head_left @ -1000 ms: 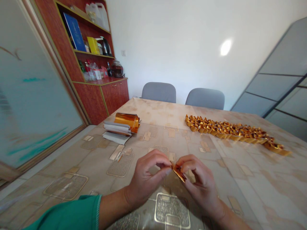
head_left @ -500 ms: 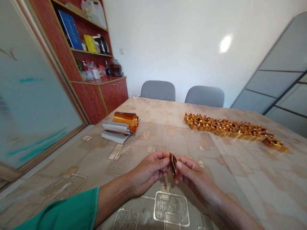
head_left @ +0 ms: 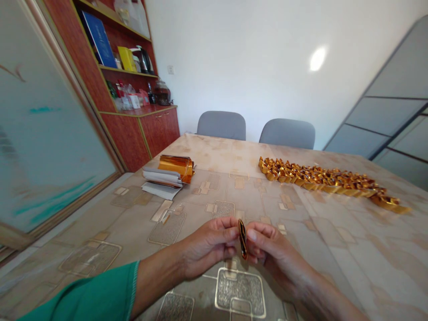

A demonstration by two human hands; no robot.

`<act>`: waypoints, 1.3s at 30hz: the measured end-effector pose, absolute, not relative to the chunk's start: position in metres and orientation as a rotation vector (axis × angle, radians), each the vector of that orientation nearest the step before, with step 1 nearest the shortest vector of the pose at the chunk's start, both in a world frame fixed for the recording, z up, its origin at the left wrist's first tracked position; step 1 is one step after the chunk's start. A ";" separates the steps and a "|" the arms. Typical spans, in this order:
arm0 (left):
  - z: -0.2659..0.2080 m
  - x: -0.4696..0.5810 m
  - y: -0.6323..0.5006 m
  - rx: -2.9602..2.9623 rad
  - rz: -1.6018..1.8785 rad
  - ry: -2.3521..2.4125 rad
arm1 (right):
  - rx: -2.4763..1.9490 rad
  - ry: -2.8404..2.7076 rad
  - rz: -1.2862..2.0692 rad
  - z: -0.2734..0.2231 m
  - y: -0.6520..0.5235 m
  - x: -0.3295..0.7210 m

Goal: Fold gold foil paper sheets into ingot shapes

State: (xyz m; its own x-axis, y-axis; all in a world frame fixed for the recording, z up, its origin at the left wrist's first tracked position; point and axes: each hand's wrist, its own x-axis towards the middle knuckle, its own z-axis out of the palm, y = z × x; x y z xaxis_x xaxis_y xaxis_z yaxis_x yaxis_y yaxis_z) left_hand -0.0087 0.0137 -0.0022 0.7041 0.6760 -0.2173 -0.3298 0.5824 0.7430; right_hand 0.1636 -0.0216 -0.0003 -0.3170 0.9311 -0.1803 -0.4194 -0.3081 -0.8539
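Between my two hands is a small folded piece of gold foil paper (head_left: 242, 240), standing on edge with a narrow slit along its top. My left hand (head_left: 214, 243) pinches it from the left, thumb and fingers together. From the other side my right hand (head_left: 269, 243) grips it between thumb and fingertips. Both hands are just above the patterned tablecloth (head_left: 200, 285). To the far left lies a stack of gold foil sheets (head_left: 175, 165), with white-backed sheets (head_left: 162, 180) beside it. Rows of folded gold foil pieces (head_left: 321, 176) stand together at the right.
Two grey chairs (head_left: 220, 125) stand at the table's far edge, before a white wall. A red-brown cabinet (head_left: 140, 133) with shelves of household things rises at the back left, beside a frosted glass door (head_left: 50, 120).
The foil piece now stands more upright, its slit more plainly toward me. Both hands have come slightly lower in the view and still hold it.
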 end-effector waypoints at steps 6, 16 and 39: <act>-0.003 -0.008 0.014 0.739 0.596 0.512 | -0.726 -0.759 2.004 0.001 -0.025 0.166; -0.003 -0.008 0.011 0.657 0.619 0.476 | -0.615 -0.632 2.051 0.002 -0.027 0.164; -0.008 -0.005 0.009 0.342 0.728 0.335 | -0.646 -0.670 1.983 -0.007 -0.023 0.164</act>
